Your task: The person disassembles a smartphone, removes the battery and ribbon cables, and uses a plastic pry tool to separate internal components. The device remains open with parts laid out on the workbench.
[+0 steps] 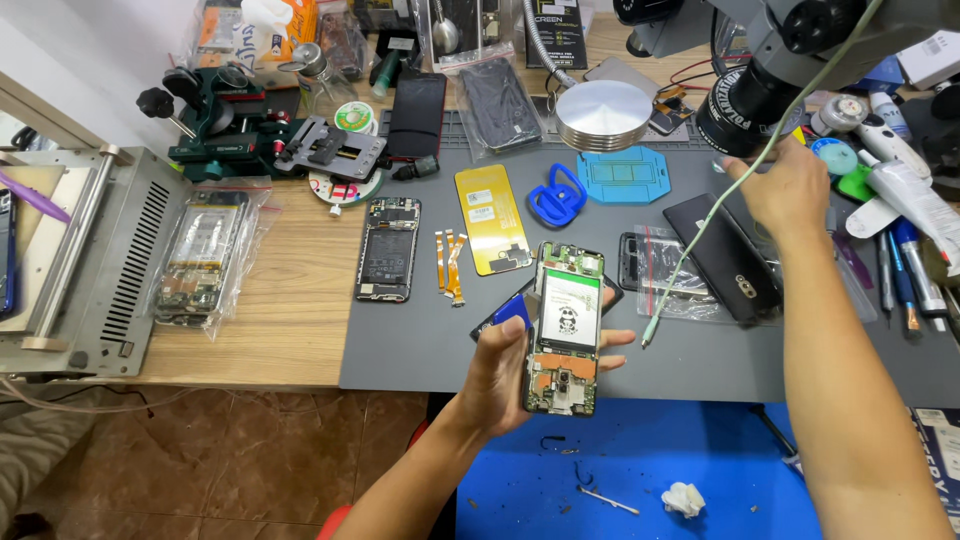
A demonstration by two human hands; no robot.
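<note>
Bare green circuit board and a white battery faced me on the opened phone without back cover (563,330), which my left hand (505,372) gripped by its long edges above the grey mat (420,340). I judged it light, stiff and fragile. My right hand (790,190) pinched one thin pale green cable (700,240). I counted one second opened phone (388,249) and two orange flex strips (450,264).

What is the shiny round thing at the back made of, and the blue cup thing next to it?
The round disc looks like brushed metal: silvery, with a soft sheen. The blue suction cup seems rubber or soft plastic: evenly coloured, matte, with a moulded handle loop. Neither can be told for sure.
</note>
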